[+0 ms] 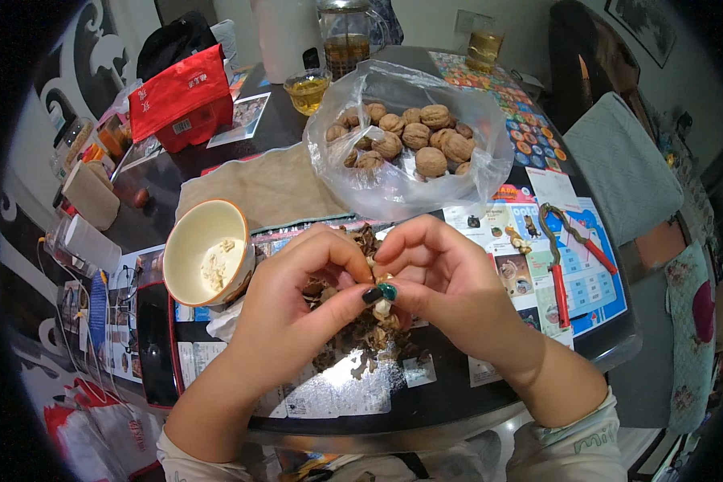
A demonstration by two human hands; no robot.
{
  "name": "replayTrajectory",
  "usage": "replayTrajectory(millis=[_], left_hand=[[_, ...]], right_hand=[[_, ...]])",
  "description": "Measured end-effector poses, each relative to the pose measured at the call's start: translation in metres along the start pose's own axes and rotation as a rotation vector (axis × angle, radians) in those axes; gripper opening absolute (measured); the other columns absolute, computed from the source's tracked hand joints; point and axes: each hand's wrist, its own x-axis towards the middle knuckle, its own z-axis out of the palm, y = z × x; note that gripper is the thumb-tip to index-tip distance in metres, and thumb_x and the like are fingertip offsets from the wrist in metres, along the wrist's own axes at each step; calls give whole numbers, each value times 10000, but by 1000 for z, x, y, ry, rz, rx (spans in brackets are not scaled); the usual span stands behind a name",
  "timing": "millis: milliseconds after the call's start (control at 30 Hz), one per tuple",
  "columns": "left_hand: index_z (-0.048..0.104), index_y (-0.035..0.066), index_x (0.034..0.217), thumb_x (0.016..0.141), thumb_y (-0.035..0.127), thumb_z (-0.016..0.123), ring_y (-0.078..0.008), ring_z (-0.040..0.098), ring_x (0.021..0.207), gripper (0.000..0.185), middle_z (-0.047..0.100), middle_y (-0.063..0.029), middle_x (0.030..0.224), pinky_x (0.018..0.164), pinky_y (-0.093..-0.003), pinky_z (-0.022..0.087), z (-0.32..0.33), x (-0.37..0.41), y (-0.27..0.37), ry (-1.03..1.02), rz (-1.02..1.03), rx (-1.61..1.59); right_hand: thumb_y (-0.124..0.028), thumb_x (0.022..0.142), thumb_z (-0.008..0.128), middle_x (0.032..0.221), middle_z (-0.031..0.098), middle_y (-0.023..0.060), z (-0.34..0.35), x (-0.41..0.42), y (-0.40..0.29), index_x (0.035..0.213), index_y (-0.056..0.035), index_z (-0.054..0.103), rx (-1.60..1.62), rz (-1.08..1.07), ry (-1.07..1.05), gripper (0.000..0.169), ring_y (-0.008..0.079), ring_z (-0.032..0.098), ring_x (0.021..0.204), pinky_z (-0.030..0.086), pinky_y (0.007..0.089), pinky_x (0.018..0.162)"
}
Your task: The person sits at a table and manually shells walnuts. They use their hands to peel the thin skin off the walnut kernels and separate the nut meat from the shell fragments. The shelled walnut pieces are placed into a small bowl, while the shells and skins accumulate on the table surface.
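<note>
Between the fingertips of both hands is a piece of walnut kernel (pixel 382 308), pale where its skin is off. My left hand (pixel 313 283) pinches at it from the left, thumb and forefinger together. From the other side my right hand (pixel 452 277) grips it, its thumb touching the left thumb. Beneath them lies a heap of brown walnut shell and skin bits (pixel 367 343), partly hidden by the hands. A cream bowl with an orange rim (pixel 184 241) stands left of my left hand, with a few peeled kernel pieces (pixel 217 265) inside.
Whole walnuts (pixel 416 135) fill an open plastic bag (pixel 361 193) beyond the hands. A red-handled nutcracker (pixel 559 295) and some walnut pieces (pixel 519 241) lie at right. A glass cup of tea (pixel 308 93), a French press (pixel 346 51) and a red pouch (pixel 181 105) stand farther back.
</note>
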Motion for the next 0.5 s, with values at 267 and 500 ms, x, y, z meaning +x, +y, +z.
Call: replayTrajectory(millis=[267, 500], left_hand=[[463, 5, 780, 734, 48, 520, -68, 468, 667, 85, 488, -16, 731, 597, -193, 381, 7, -3, 3, 131, -96, -229], [479, -1, 756, 708, 18, 523, -68, 468, 616, 69, 503, -19, 689, 572, -190, 381, 10, -3, -4, 231, 7, -86]], right_hand=[[-163, 744, 569, 751, 524, 71, -7, 6, 10, 950, -17, 381, 237, 137, -124, 315, 105, 530, 661, 433, 196, 556], [-105, 748, 547, 744, 532, 66, -2, 2, 9, 943, -3, 404, 134, 118, -8, 263, 99, 528, 661, 429, 191, 568]])
